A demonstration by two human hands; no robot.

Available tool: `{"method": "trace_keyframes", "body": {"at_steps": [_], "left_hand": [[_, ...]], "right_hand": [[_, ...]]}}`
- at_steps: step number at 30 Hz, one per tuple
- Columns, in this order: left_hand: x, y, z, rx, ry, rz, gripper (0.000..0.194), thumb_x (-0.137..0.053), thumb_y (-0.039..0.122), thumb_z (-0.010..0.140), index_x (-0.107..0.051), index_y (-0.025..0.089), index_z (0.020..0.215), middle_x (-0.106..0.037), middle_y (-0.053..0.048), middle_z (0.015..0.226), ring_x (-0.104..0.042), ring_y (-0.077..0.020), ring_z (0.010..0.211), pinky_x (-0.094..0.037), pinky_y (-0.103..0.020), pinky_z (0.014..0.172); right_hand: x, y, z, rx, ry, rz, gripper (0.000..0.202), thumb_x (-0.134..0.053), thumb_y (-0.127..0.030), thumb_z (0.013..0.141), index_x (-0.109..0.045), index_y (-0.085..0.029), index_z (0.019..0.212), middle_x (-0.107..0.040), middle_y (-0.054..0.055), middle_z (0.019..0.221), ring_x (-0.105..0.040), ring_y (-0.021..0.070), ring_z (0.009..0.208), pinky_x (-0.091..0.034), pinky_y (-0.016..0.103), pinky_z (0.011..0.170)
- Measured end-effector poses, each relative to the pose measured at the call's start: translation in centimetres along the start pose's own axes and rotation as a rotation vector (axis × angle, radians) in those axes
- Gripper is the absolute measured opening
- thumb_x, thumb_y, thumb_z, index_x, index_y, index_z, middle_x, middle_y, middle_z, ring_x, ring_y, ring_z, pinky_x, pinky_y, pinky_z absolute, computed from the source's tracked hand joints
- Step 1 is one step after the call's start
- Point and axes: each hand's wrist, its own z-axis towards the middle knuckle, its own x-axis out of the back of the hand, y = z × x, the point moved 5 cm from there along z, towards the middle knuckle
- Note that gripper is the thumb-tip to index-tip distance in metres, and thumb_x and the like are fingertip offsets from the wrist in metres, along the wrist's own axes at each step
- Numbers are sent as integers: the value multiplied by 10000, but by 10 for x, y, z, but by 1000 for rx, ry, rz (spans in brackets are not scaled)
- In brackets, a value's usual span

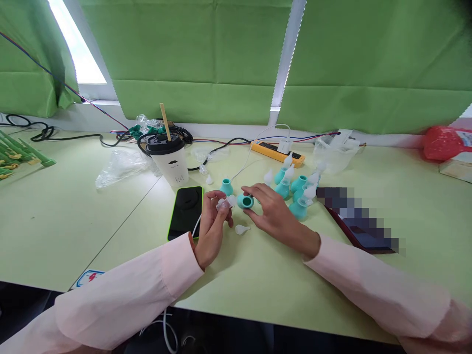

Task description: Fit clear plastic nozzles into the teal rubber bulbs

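Between thumb and fingers, my left hand (213, 223) holds a clear plastic nozzle piece (223, 204). My right hand (271, 211) grips a teal rubber bulb (245, 201), its round opening turned towards me, close beside the nozzle piece. Whether the two parts touch, I cannot tell. A white translucent tip (242, 229) lies on the table just below my hands. Another teal bulb (226, 187) stands upright behind my left hand. Right of my right hand, several teal bulbs with translucent tips, such as one bulb (298, 210), stand in a cluster.
A phone (185, 212) with a green edge lies left of my left hand, behind it a lidded paper cup (168, 164) with a straw. An orange power strip (277, 153) and a clear plastic container (335, 152) sit at the back. A dark tablet-like device (359, 223) lies right.
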Motion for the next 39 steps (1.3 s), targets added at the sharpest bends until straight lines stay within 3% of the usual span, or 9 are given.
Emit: {"method": "trace_keyframes", "body": {"at_steps": [4, 8, 12, 16, 19, 23, 28, 32, 39], "left_hand": [[-3, 1, -1, -15, -60, 13, 123, -448, 277, 800, -399, 200, 883, -423, 13, 757, -421, -72, 600, -412, -193, 520], [-9, 1, -4, -3, -181, 41, 129, -460, 277, 795, -444, 169, 864, -441, 2, 745, -441, -67, 572, -413, -201, 504], [-15, -3, -9, 72, -288, 82, 185, -553, 250, 736, -465, 156, 869, -476, 8, 694, -474, -67, 549, -417, -185, 474], [-16, -5, -9, 131, -264, 72, 282, -656, 217, 631, -483, 149, 843, -516, 9, 673, -501, -83, 564, -455, -193, 475], [-14, -4, -7, 147, -208, 73, 249, -682, 210, 594, -539, 119, 777, -546, -6, 652, -517, -88, 553, -474, -203, 482], [-12, -6, -4, 187, -165, 103, 239, -684, 228, 590, -594, 93, 766, -547, 3, 556, -499, -72, 445, -455, -203, 430], [-17, -10, -6, 297, -278, 70, 246, -681, 247, 594, -570, 87, 744, -559, -4, 547, -482, -67, 401, -422, -195, 375], [-18, -12, -7, 334, -320, 71, 245, -680, 243, 599, -524, 97, 719, -545, 11, 531, -478, -63, 403, -394, -171, 348], [-19, -17, -7, 401, -363, 11, 262, -698, 233, 574, -512, 100, 705, -569, 2, 570, -529, -88, 448, -469, -221, 419]], "right_hand": [[17, -8, -29, 2, 23, 123, 389, -523, -154, 722, -447, -160, 1104, -575, 79, 911, -526, 200, 850, -458, 340, 711], [21, -1, -55, -112, 8, 246, 495, -586, -187, 672, -425, -186, 1139, -597, 49, 868, -553, 162, 741, -472, 309, 664], [14, 9, -66, -182, -32, 384, 412, -613, -241, 656, -495, -213, 1049, -590, 41, 924, -546, 178, 844, -460, 320, 739], [-1, 13, -69, -254, -126, 470, 506, -566, -230, 702, -390, -246, 1176, -527, 41, 1096, -498, 185, 985, -425, 338, 831], [-1, 9, -70, -221, -81, 465, 509, -513, -186, 731, -354, -264, 1208, -495, 42, 1115, -455, 186, 1037, -390, 356, 876], [8, 6, -70, -181, 33, 442, 463, -505, -130, 705, -445, -257, 1146, -462, 53, 1004, -466, 185, 974, -420, 332, 810], [10, 4, -72, -196, 32, 472, 480, -475, -114, 713, -385, -225, 1171, -449, 58, 988, -476, 177, 936, -426, 313, 774], [8, 4, -75, -203, 15, 383, 339, -481, -161, 742, -376, -212, 1060, -495, 56, 959, -506, 171, 866, -427, 307, 743], [5, 7, -77, -158, 5, 255, 281, -500, -290, 767, -355, -235, 1001, -530, 47, 911, -530, 176, 822, -442, 307, 693]]}}
